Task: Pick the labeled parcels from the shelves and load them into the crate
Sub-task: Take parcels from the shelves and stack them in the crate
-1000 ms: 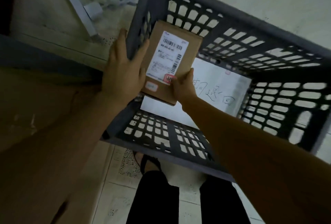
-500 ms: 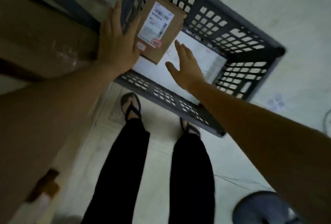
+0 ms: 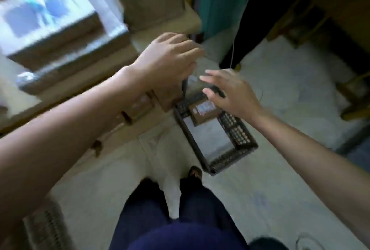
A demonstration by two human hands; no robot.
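- Left hand (image 3: pixel 170 57) raised, fingers curled loosely, holding nothing.
- Right hand (image 3: pixel 230 91) empty, fingers spread.
- Labeled parcel (image 3: pixel 204 111) lying at far end of crate (image 3: pixel 246 145), on floor.

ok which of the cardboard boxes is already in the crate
The small brown parcel with the white shipping label, lying in the far end of the dark crate. The larger cardboard boxes sit outside it, on the shelving to the left.

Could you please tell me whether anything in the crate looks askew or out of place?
The brown parcel lies skewed at the far end of the crate, overlapping the white parcel rather than square with it. Nothing looks damaged, though the view is blurred.
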